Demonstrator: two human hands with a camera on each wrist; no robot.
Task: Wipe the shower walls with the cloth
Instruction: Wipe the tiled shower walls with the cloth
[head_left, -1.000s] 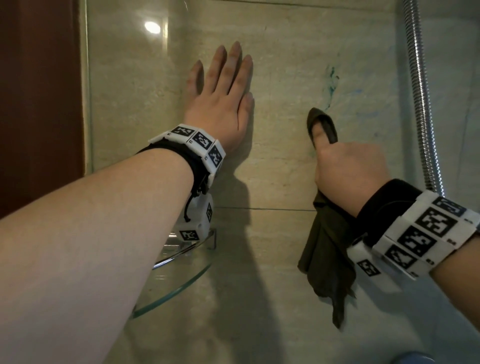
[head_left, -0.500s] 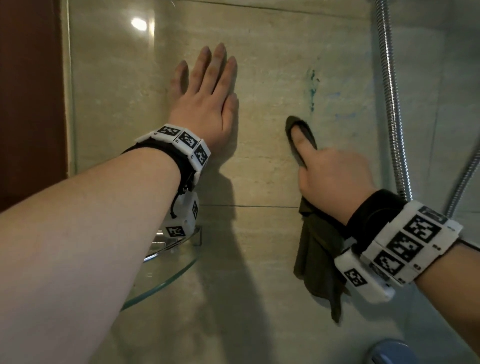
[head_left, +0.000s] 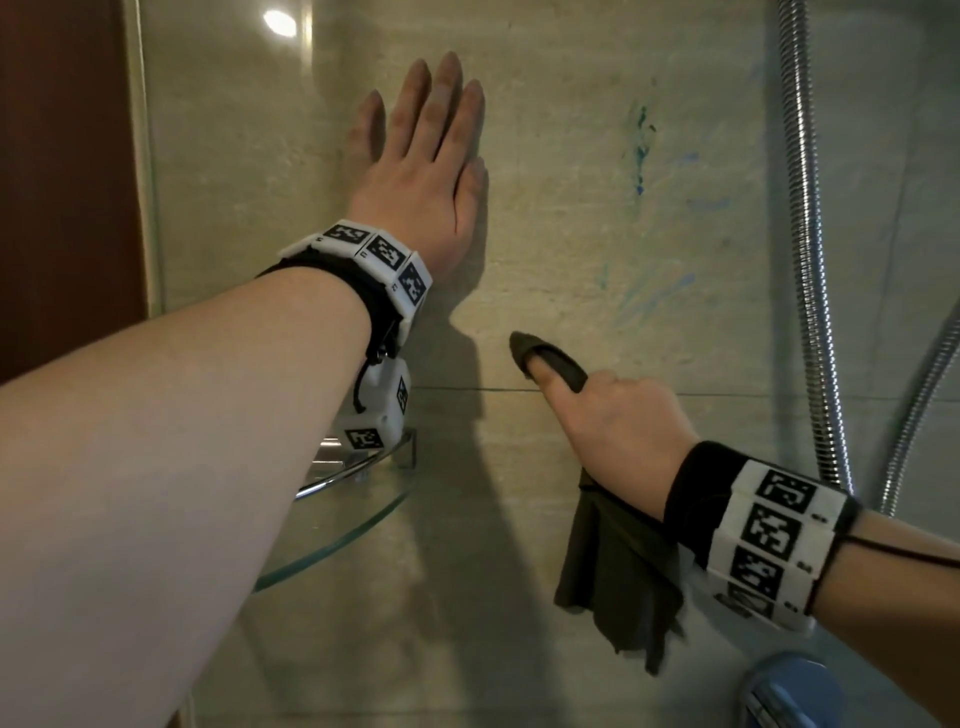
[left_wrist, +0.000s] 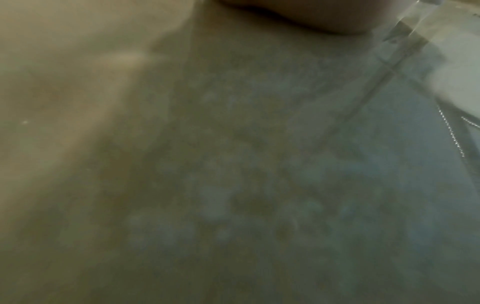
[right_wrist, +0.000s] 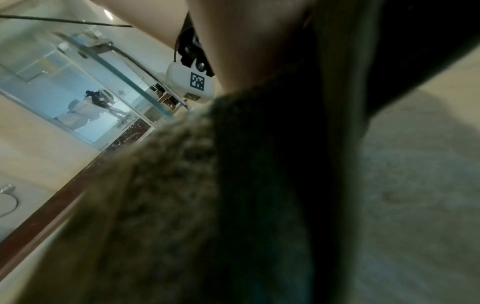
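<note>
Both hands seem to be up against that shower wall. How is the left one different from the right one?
The left hand lies flat on the wall with straight fingers and holds nothing; the right hand is curled round a dark cloth, its thumb pressing a fold to the tile. The left hand sits higher, the right hand lower, at the grout line. Cloth hangs below the right hand; nothing hangs below the left hand. Both wear white marker wristbands.

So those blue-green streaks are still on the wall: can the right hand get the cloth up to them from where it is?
Probably yes. The right hand holds the cloth against the wall, just below the streaks, with bare tile between. The shower hose hangs further right, and the left hand rests flat well to the left.
</note>
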